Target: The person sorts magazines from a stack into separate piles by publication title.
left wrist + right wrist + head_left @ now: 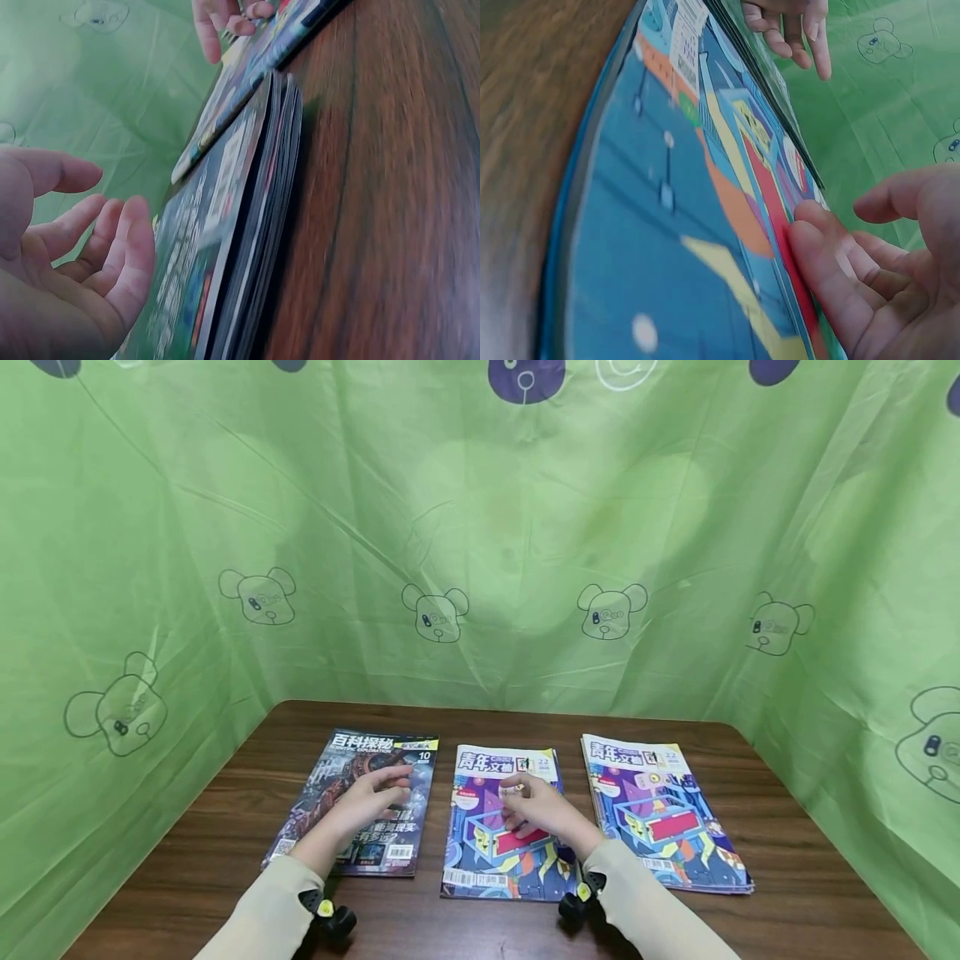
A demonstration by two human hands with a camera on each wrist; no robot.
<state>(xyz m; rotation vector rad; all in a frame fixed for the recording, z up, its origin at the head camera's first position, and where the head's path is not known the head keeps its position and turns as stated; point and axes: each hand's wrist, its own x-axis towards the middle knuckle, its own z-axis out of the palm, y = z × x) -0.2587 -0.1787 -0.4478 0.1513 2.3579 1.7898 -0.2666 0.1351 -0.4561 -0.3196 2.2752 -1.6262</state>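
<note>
Over the dark magazine [401, 827] on the left, my left hand [365, 802] hovers with loosely bent fingers. The left wrist view shows that hand [82, 255] with nothing in its grasp, beside a thick stack of pages [262, 217]. My right hand [540, 810] is above the colourful purple and blue magazine [480, 852] in the middle. Its fingers [825, 262] are relaxed and hold nothing in the right wrist view; whether they touch the cover I cannot tell. Another magazine [667, 810] with the same cover lies to the right, on top of others.
All the magazines lie on a dark brown wooden table [510, 935]. A green curtain [525, 527] printed with bear heads hangs behind the table and along both sides. A small black device [337, 922] is strapped to the left wrist, and another [577, 906] to the right.
</note>
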